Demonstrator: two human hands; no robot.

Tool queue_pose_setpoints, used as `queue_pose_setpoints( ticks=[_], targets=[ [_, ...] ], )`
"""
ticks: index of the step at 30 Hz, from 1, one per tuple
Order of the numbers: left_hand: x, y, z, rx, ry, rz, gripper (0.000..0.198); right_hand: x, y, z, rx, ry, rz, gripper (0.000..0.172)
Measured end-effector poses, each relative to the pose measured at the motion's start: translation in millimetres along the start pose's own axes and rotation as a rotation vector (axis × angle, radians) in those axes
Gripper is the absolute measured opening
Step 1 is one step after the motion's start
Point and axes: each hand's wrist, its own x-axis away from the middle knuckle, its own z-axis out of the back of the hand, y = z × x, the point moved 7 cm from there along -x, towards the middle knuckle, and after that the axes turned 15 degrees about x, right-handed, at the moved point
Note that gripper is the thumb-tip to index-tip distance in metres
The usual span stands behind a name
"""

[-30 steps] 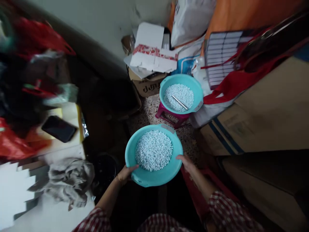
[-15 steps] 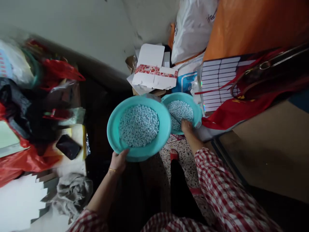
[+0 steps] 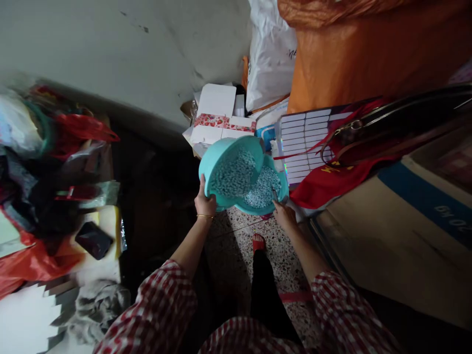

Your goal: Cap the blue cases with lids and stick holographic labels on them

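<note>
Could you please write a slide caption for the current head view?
The left hand holds a basin of pellets tilted toward a second basin, the right hand at its edge.

The tilted bowl (image 3: 207,160) is turquoise, its pellets (image 3: 234,176) pale blue. Right of it lies red cloth (image 3: 311,189); nearer, red-and-white checked sleeves (image 3: 164,292)

Tilted basin (image 3: 209,162), left fingers (image 3: 202,186) at its near-left side, overlaps left part of second basin (image 3: 285,187). Pellets (image 3: 238,174) in both. Rod (image 3: 274,193) in right fingers (image 3: 279,206), at second basin's near right edge. Behind tilted basin: carton (image 3: 214,132). Behind, further right: bag (image 3: 271,64), then sack (image 3: 346,64). Wall (image 3: 129,59) at back left. Far left: phone (image 3: 94,240), cloth (image 3: 98,307) nearer. Far right: cardboard box (image 3: 391,231), handbag (image 3: 391,120) behind it.
</note>
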Motion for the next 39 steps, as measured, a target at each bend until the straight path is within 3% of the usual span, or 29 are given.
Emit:
queue_pose_setpoints(
  ticks=[4,12,19,24,32,36,39],
  targets=[
    [8.2,14.8,-28.4,-0.08,-0.042,-0.115,0.082,-1.1,0.2,-4.8,-0.04,0.016,-0.003,0.05],
    [37.9,-2.8,-46.5,-0.082,-0.016,-0.134,0.077,-11.6,-15.9,-21.7,-0.078,-0.005,0.04,0.05],
    [42.9,8.7,-38.1,-0.085,0.06,-0.241,0.067,-17.7,-25.2,-32.3,-0.113,-0.034,0.056,0.05],
    [43.6,12.6,-34.5,-0.049,0.114,-0.308,0.072,-18.4,-21.9,-36.8,-0.116,-0.01,0.056,0.05],
    [60.7,20.7,-30.1,-0.001,0.118,-0.454,0.071,-19.3,-16.6,-35.5,-0.115,-0.011,0.05,0.051],
    [56.8,27.3,-22.8,0.024,0.104,-0.434,0.074,-18.7,-16.9,-30.7,-0.111,-0.008,0.047,0.054],
    [46.6,18.5,-14.1,0.099,0.115,-0.317,0.077,-15.7,-17.6,-23.8,-0.103,0.012,0.057,0.054]
  ],
)
